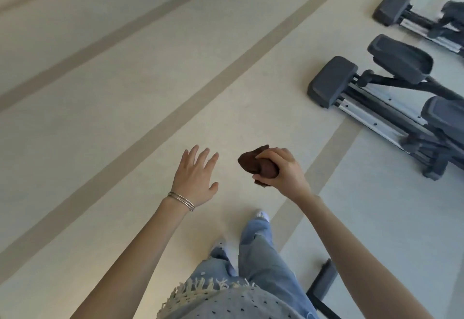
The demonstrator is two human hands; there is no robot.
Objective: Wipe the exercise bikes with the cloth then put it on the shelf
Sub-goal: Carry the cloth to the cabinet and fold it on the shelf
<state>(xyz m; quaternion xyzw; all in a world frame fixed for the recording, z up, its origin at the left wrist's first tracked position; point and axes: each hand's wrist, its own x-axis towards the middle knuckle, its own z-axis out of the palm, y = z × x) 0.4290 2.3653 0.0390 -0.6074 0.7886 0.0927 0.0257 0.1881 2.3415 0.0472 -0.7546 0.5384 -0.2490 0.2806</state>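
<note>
head cam: right hand [281, 170] clamped round crumpled dark brown cloth [253, 164], held over pale beige floor [125, 92]; left hand [195, 175] fingers spread, holding nothing; dark grey exercise machines [381, 97] well apart, upper right

Soft even daylight, blurred wide-angle edges

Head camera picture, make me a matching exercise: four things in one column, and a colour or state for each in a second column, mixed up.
Column one:
1 cloth
2 left hand
3 bangles
4 exercise machine

Column two:
A silver, worn on a wrist
B brown, bunched, gripped by the right hand
C dark grey, standing on the floor
D open, fingers spread, holding nothing

Pairs: 1-B, 2-D, 3-A, 4-C
</note>
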